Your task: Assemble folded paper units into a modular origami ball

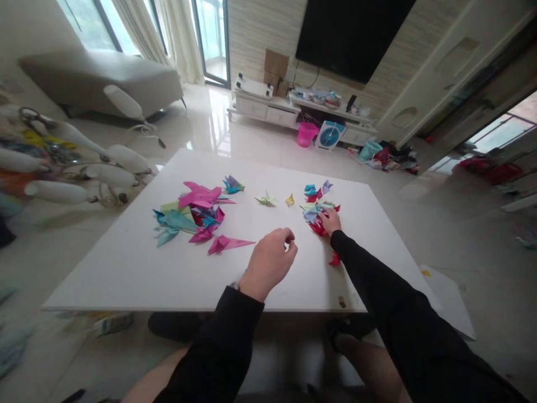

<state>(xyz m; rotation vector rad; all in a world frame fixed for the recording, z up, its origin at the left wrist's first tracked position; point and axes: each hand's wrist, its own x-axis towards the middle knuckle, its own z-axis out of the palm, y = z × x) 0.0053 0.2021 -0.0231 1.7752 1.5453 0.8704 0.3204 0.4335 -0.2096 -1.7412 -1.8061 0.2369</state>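
My left hand point(272, 260) hovers over the near middle of the white table point(176, 285). Its fingers are curled in toward the thumb, and nothing shows in them. At the right, my right hand point(332, 221) reaches into a small heap of folded paper, its fingertips closing on a pale lavender origami piece point(311, 215). Red origami point(318, 226) lies just under those fingers. A bigger heap at the left holds pink origami point(200, 195), teal origami point(179, 220) and other colours. Between the heaps sit a pale green paper crane point(267, 199) and a yellow folded star point(290, 199).
One red origami piece point(334, 259) lies by my right forearm, and a small dark object point(342, 302) near the table's front edge. Beyond the table stand a pink bin point(307, 134), a blue fan point(329, 135) and a low cabinet point(264, 109). A lamp with white shades point(59, 191) is at left.
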